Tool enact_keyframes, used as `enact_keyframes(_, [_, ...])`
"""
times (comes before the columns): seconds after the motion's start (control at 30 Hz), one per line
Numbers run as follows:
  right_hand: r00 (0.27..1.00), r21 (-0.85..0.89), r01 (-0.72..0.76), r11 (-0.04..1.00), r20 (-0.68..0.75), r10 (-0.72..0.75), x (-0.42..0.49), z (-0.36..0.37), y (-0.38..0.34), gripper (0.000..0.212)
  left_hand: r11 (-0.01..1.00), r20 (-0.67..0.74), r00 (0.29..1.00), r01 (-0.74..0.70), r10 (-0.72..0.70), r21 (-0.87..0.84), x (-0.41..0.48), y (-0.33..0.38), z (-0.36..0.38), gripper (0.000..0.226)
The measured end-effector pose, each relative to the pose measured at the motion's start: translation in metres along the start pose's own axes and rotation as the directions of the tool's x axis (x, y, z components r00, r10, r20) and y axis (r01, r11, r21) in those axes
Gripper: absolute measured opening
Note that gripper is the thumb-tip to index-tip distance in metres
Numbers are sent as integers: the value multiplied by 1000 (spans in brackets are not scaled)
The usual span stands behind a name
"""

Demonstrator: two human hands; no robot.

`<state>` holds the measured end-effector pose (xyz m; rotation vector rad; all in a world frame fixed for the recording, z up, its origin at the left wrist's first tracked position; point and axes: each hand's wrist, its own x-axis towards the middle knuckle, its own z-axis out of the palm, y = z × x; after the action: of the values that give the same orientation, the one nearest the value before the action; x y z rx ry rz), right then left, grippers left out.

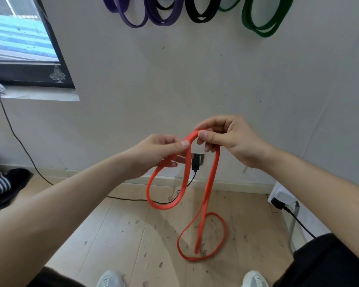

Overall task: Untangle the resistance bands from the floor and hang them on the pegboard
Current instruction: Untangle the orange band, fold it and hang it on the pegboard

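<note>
An orange resistance band (210, 179) hangs in front of me, twisted into loops. My left hand (155, 154) pinches one strand between thumb and fingers. My right hand (228, 137) grips the top bend of the same band just to the right. One loop dangles under my left hand, and a longer strand drops to a loop lying on the wooden floor (133, 235). On the wall above hang purple bands (137, 15), a black band (199, 13) and a green band (263, 19); their pegs are out of frame.
A wall socket with a black plug (195, 162) and its cable sits behind the band. A window (19, 38) is at upper left, dark clothing (2, 187) at left, a white power strip (282, 197) at right. My shoes (110, 278) show at the bottom.
</note>
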<state>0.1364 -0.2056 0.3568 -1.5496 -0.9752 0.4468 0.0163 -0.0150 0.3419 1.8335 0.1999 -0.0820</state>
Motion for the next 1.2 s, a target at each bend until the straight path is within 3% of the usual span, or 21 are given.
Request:
enact_keyframes(0.2, [989, 29, 31, 999, -143, -26, 3, -13, -1, 9, 961, 34, 999, -39, 31, 275, 6, -43, -1, 9])
enact_keyframes(0.37, [970, -2, 22, 1000, -243, -22, 6, -29, 6, 7, 903, -71, 996, -11, 45, 429, 8, -63, 2, 17])
enact_keyframes(0.43, [966, -25, 13, 1000, -259, -18, 6, -34, 10, 6, 948, -146, 988, 2, 47, 320, 11, -64, 0, 20])
enact_keyframes(0.53, [958, -45, 0, 999, -285, -13, 7, -43, 15, 6, 999, -219, 976, 0, -8, -35, 11, -61, -5, 28])
enact_keyframes(0.73, [939, -79, -69, 994, -343, 38, 7, -60, 29, 3, 872, -174, 982, -26, -69, -488, 14, -49, -25, 16])
enact_keyframes(0.83, [934, -98, -96, 990, -354, 56, 6, -66, 34, 3, 827, -148, 984, -3, -97, -562, 15, -47, -33, 25])
enact_keyframes(0.97, [932, -104, -109, 989, -355, 66, 6, -66, 36, 5, 854, -125, 988, 9, -87, -521, 14, -47, -40, 46])
enact_keyframes(1.1, [926, -107, -113, 988, -372, 65, 6, -66, 36, 10, 977, -230, 972, -5, -45, -213, 11, -52, -44, 31])
enact_keyframes(1.2, [940, -111, -109, 988, -336, 66, 5, -64, 35, 4, 999, -222, 975, 6, 4, 45, 10, -58, -46, 19])
